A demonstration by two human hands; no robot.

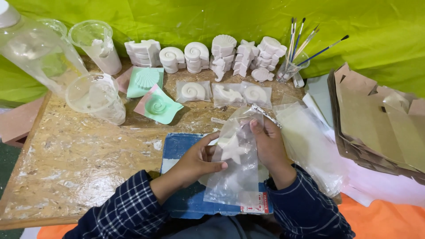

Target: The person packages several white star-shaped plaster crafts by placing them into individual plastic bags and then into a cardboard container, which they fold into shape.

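Clear plastic bag (237, 163) holds a white plaster starfish (232, 150); left hand (197, 161) grasps it from nine o'clock, right hand (268, 144) pinches the bag's top, keeping it upright above the blue board (181, 146) on the surface (75, 163).

A white plaster starfish (232, 149) sits inside a clear plastic bag (237, 159), its arms showing pale through the film about midway down the bag. The bag is a flat, see-through pouch held roughly upright and slightly tilted, its crumpled open mouth uppermost. Its lower end hangs down over a blue board (186, 146) lying flat on the desk (79, 163), and its film is wrinkled and glossy.
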